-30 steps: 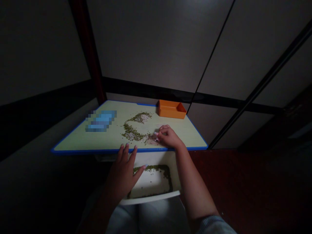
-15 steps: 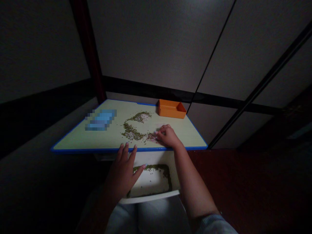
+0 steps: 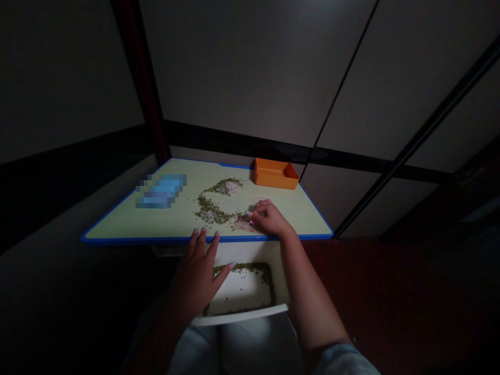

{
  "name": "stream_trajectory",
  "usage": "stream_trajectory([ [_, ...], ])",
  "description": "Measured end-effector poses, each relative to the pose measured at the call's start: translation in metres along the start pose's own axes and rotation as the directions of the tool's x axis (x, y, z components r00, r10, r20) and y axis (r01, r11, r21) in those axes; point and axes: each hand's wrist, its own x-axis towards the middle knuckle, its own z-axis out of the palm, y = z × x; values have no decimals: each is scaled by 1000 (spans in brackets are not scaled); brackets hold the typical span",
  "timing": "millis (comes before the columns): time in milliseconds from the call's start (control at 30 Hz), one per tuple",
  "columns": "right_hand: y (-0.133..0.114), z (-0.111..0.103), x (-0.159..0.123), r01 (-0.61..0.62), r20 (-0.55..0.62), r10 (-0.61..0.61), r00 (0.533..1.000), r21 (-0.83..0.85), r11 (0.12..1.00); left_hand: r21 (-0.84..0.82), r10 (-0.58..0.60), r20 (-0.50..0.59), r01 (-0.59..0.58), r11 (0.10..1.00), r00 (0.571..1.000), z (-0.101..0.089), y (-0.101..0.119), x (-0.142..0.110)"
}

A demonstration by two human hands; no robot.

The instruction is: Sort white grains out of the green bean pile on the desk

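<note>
Small green beans (image 3: pixel 213 204) lie scattered in a curved heap on a pale tabletop with a blue edge (image 3: pixel 156 240). My right hand (image 3: pixel 269 217) rests on the table at the heap's right end, fingers curled together over the beans; what they hold, if anything, is hidden. My left hand (image 3: pixel 199 271) is spread open, fingertips against the table's front edge, over the left side of a white tray (image 3: pixel 242 315). The tray sits below the table edge on my lap and has green beans along its rim inside.
An orange open box (image 3: pixel 275 174) stands at the table's far right corner. A blurred blue patch (image 3: pixel 161 191) lies on the left part of the tabletop. A dark red post (image 3: pixel 140 83) rises behind the table. Grey wall panels surround it.
My right hand has shifted slightly among the beans near the front edge. My left hand and the tray have stayed put.
</note>
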Motion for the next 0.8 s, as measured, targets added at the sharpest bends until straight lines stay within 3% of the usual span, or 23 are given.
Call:
stream_trajectory([
  [800, -7, 10, 4, 64, 28, -63, 998, -48, 997, 11, 14, -19, -14, 1000, 1000, 2, -1, 0],
])
